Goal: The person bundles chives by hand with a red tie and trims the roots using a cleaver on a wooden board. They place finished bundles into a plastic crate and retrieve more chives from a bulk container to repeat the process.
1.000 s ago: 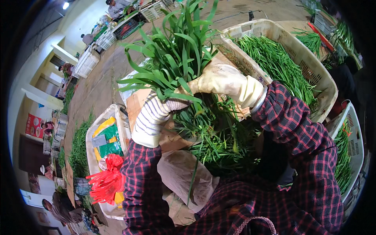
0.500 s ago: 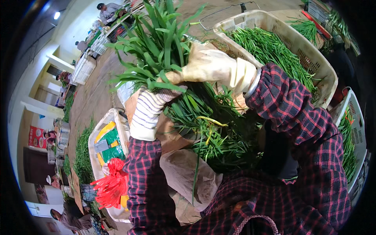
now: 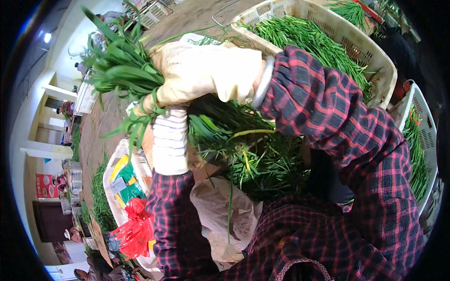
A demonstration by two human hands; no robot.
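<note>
A bunch of long, flat-leaved greens [image 3: 124,70] is held up in front of me, its leaf ends pointing to the far left. My right hand [image 3: 192,70], in a cream glove, reaches across from the right and closes round the bunch. Under it, my left hand [image 3: 170,133] in a white glove with dark stripes grips the same bunch; its fingers are mostly covered by the right glove and the leaves. Darker stalks of the bunch [image 3: 225,122] stretch right from the hands. Beneath lies a loose heap of greens [image 3: 267,173] with yellowed leaves among them.
Close on the left, a white basket [image 3: 112,164] holds red plastic strips [image 3: 135,229] and a green-and-yellow package [image 3: 129,180]. A large crate [image 3: 384,61] of greens stands at far right, a second crate [image 3: 431,145] nearer. A pale cloth [image 3: 229,206] covers my lap. People work at distant stalls.
Both hands have shifted left, the right one more, now overlapping the left. The bunch has tipped from upright toward the left. The head view has turned slightly.
</note>
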